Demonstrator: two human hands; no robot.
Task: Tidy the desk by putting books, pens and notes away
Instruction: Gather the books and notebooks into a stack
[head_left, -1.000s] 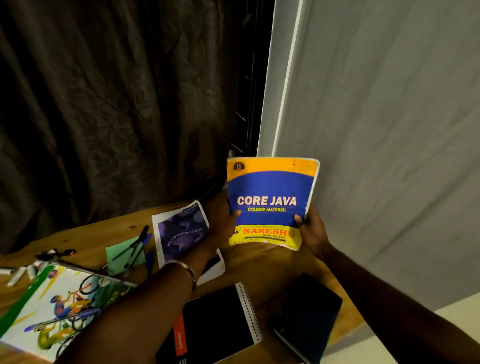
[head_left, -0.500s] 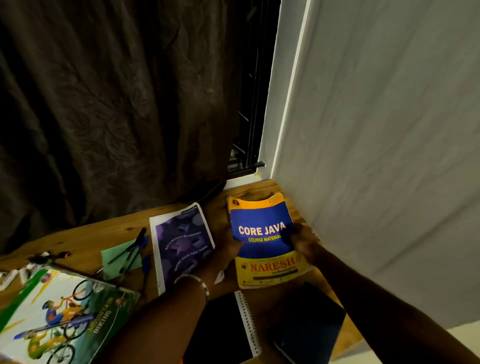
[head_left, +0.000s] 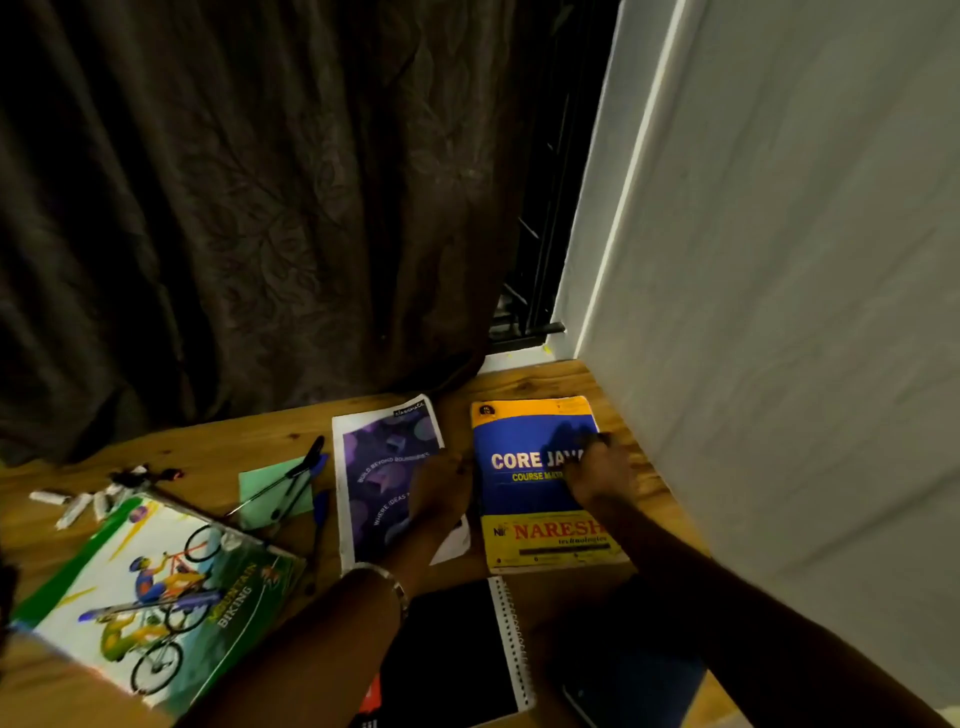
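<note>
Right hand (head_left: 602, 470) resting flat on the cover of the Core Java book (head_left: 535, 483), fingers spread over the title's end, palm down, not closed around anything. Left hand (head_left: 441, 491) lying between that book and the purple-cover notebook (head_left: 387, 478), partly over the notebook's right edge; blurred, so cannot tell whether open or gripping. Silver bangle (head_left: 382, 577) on the left wrist.

Core Java book flat on the wooden desk (head_left: 208, 441), face up, in the far right corner just beside the white wall (head_left: 779, 312); long axis running away from the viewer, orange top edge pointing toward the desk's back, yellow band nearest the viewer. Purple-cover notebook just left of it, also flat, long axis nearly parallel, tilted slightly.

Nearer the viewer, black spiral notebook (head_left: 457, 654) under the left forearm, coil on its right side, and a dark book (head_left: 623, 675) under the right forearm. Further left, green sticky-note pad (head_left: 270, 491) with pens (head_left: 296, 480) lying across it, tips pointing down-left. Mountain Biking book (head_left: 156, 587) at the left, turned at an angle. Small white pieces (head_left: 78, 506) scattered beyond it. Dark curtain (head_left: 260, 208) hanging behind the desk.
</note>
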